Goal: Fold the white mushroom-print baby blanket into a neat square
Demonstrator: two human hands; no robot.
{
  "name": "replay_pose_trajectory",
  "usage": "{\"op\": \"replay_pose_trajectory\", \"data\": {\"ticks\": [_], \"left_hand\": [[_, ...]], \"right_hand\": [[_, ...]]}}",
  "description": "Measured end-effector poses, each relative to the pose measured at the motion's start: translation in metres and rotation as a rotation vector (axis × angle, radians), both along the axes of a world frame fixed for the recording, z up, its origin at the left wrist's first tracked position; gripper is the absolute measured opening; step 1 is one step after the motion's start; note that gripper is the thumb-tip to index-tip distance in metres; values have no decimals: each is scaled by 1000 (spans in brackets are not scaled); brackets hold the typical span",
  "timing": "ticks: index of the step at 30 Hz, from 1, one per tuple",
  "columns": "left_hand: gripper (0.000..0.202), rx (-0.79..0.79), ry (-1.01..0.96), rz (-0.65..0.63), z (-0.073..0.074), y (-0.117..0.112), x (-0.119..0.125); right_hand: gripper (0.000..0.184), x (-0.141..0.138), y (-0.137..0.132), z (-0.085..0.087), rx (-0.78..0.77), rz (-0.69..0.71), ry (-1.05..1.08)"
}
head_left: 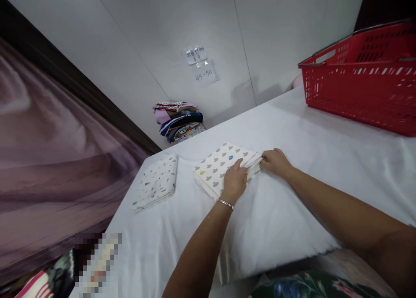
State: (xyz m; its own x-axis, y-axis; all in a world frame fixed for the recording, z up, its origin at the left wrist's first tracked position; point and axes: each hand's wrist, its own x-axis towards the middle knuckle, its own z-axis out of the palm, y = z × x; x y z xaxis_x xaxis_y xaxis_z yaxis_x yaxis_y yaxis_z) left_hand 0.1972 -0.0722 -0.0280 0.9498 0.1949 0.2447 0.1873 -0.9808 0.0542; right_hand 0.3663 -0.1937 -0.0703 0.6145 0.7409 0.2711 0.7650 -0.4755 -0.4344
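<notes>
A folded cream cloth with grey shapes (218, 163) lies on the white-covered table (292, 194). My left hand (234, 181), with a bracelet at the wrist, rests on the cloth's near edge, fingers curled over it. My right hand (276, 161) pinches the cloth's right edge, where the folded layers show. A second folded white cloth with small dark marks (156, 183) lies to the left, touched by neither hand.
A red plastic basket (364, 81) stands at the table's far right. A pile of folded colourful clothes (178, 120) sits at the far left corner against the white wall, below a paper label (199, 66). A purple curtain (48, 159) hangs on the left.
</notes>
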Motion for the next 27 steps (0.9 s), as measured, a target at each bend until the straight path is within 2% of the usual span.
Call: {"op": "replay_pose_trajectory", "data": {"ticks": [7,13,16,19,22,27], "left_hand": [[22,-32,10,66,2,-3,2],[25,-23,58,73,4,-2,6],[29,63,54,62,6,0,9],[28,172,43,-11,5,2,11],[28,200,59,-63,1,2,11],[29,237,70,-56,3,2,11]], "right_hand": [[12,0,0,1,10,4,6],[12,0,0,0,13,10,18],[12,0,0,0,14,13,23],[11,-1,-1,1,13,13,24],[11,-1,-1,2,13,17,22],[12,-1,-1,2,15,20,22]]}}
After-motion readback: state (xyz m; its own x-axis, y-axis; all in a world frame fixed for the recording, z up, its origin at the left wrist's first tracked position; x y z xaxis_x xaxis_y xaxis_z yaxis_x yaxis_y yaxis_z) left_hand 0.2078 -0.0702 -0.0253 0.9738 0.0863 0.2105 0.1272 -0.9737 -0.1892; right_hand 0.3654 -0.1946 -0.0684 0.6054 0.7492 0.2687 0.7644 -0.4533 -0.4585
